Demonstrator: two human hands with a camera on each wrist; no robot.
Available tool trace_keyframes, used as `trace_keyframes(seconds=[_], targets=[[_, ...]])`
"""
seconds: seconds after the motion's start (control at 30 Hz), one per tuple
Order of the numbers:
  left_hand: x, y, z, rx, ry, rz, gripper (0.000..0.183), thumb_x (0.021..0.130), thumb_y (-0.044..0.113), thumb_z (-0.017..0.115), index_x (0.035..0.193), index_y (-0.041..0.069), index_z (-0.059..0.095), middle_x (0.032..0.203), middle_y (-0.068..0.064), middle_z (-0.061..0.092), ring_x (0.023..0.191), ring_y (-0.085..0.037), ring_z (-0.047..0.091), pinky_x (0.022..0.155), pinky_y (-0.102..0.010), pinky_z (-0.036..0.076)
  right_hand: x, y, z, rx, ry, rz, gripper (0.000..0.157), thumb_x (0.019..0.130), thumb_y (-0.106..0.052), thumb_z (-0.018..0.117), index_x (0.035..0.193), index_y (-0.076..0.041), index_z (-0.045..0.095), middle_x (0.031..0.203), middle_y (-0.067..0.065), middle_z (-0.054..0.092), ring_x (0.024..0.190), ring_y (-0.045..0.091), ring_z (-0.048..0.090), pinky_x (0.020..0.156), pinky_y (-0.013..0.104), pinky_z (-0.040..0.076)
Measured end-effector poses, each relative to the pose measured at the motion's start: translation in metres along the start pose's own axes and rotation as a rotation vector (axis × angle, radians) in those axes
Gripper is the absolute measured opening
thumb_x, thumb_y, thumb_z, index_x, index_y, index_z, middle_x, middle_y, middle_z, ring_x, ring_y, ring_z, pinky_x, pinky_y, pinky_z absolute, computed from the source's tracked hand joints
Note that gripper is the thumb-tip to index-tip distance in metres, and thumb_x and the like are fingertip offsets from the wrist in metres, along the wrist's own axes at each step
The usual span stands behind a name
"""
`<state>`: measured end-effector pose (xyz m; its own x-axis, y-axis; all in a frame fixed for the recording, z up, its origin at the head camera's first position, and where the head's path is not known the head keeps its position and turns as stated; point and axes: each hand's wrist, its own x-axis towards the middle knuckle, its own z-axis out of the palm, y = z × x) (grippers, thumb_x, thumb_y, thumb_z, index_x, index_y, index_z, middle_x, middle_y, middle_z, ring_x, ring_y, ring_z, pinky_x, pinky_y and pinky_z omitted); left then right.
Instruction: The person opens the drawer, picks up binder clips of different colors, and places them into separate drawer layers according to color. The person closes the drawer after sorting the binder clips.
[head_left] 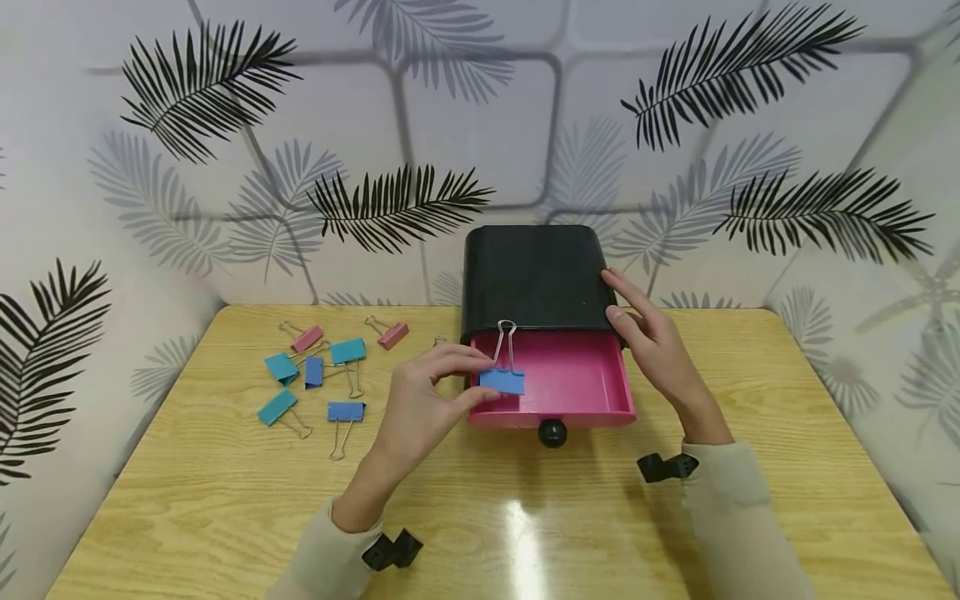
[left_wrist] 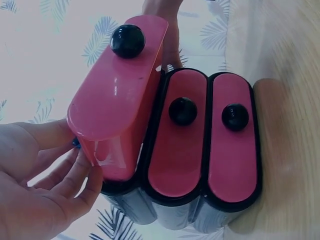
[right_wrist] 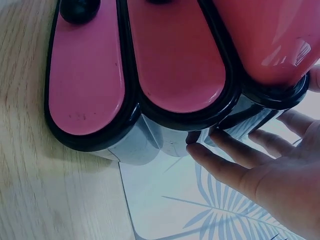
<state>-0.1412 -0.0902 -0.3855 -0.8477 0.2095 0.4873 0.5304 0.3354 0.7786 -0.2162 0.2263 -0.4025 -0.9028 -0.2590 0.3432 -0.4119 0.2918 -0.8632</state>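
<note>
My left hand [head_left: 423, 404] pinches a blue binder clip [head_left: 506, 382] between thumb and fingers, its wire handles pointing up. The clip is over the left part of a pink drawer [head_left: 551, 420], which is pulled out of a black drawer unit [head_left: 534, 275]. From the left wrist, the hand [left_wrist: 47, 175] appears beside the top drawer [left_wrist: 107, 100], and only a speck of blue shows of the clip. My right hand [head_left: 663, 354] rests against the unit's right side. In the right wrist view, that hand's fingers [right_wrist: 220, 165] are fairly straight along the black casing.
Several teal, blue and pink binder clips lie on the wooden table [head_left: 225, 500] to the left, including a blue clip [head_left: 346, 412] and a pink clip [head_left: 392, 336]. Two lower drawers, a middle drawer [left_wrist: 175, 160] and a bottom drawer [left_wrist: 232, 165], are closed. A patterned wall stands behind.
</note>
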Motion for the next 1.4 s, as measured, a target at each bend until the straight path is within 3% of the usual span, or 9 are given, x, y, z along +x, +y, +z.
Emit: trace_keyframes(seconds=[0.1,0.33,0.53,0.7,0.87,1.03,1.17,1.4], targets=[[0.001,0.003,-0.001,0.059,-0.021,0.012,0.027,0.080,0.011,0.089,0.106,0.008,0.082,0.109,0.002,0.074,0.107,-0.014,0.066,0.096,-0.031,0.056,0.001,0.000,0.000,0.020,-0.005,-0.001,0.050,0.111,-0.021,0.046,0.160,-0.022,0.038,0.168,-0.004,0.025,0.120,0.007,0.061,0.088,0.019,0.053],[0.003,0.008,-0.006,0.143,-0.090,0.064,0.029,0.079,0.011,0.090,0.106,0.006,0.081,0.109,-0.002,0.074,0.106,-0.018,0.068,0.095,-0.034,0.056,0.003,0.001,0.000,0.019,-0.010,-0.016,0.050,0.111,-0.021,0.046,0.160,-0.023,0.038,0.168,-0.003,0.025,0.119,0.007,0.062,0.087,0.019,0.053],[0.003,0.008,-0.008,0.142,-0.119,0.087,0.029,0.079,0.013,0.090,0.105,0.005,0.081,0.107,-0.002,0.074,0.104,-0.018,0.068,0.091,-0.033,0.057,0.002,0.000,0.000,0.008,-0.002,-0.010,0.050,0.111,-0.021,0.046,0.160,-0.025,0.038,0.168,-0.006,0.026,0.122,0.013,0.061,0.087,0.019,0.053],[0.003,0.011,-0.010,0.148,-0.137,0.092,0.030,0.080,0.013,0.090,0.106,0.004,0.080,0.107,-0.003,0.074,0.103,-0.018,0.068,0.087,-0.034,0.058,0.003,0.000,0.001,0.011,-0.001,-0.012,0.050,0.111,-0.020,0.046,0.160,-0.024,0.039,0.168,-0.002,0.026,0.120,0.010,0.061,0.086,0.019,0.052],[0.004,0.014,-0.010,0.180,-0.152,0.083,0.028,0.080,0.012,0.089,0.105,0.003,0.080,0.106,-0.004,0.073,0.102,-0.018,0.068,0.087,-0.035,0.059,0.003,-0.001,0.002,0.014,-0.003,-0.016,0.050,0.111,-0.020,0.046,0.160,-0.022,0.039,0.168,-0.002,0.026,0.126,0.018,0.059,0.088,0.019,0.051],[0.009,0.020,-0.006,0.210,-0.172,0.091,0.026,0.080,0.015,0.090,0.103,0.006,0.080,0.104,0.000,0.072,0.090,-0.015,0.065,0.077,-0.027,0.056,0.002,0.001,0.001,0.024,-0.002,-0.010,0.050,0.111,-0.020,0.046,0.160,-0.021,0.039,0.168,-0.003,0.026,0.126,0.018,0.059,0.092,0.018,0.051],[0.015,0.023,-0.003,0.192,-0.208,0.068,0.027,0.081,0.017,0.089,0.105,0.009,0.080,0.103,0.002,0.072,0.082,-0.013,0.062,0.070,-0.027,0.053,0.001,0.003,0.001,0.033,0.007,-0.011,0.049,0.111,-0.020,0.046,0.160,-0.021,0.040,0.168,-0.003,0.026,0.121,0.009,0.061,0.090,0.018,0.052],[0.023,0.025,0.008,0.115,-0.268,-0.014,0.028,0.082,0.012,0.088,0.107,0.005,0.079,0.103,-0.002,0.073,0.086,-0.011,0.071,0.077,-0.021,0.059,0.000,0.002,0.001,0.026,0.011,-0.010,0.049,0.111,-0.020,0.046,0.160,-0.023,0.039,0.168,-0.003,0.026,0.124,0.010,0.059,0.092,0.018,0.052]])
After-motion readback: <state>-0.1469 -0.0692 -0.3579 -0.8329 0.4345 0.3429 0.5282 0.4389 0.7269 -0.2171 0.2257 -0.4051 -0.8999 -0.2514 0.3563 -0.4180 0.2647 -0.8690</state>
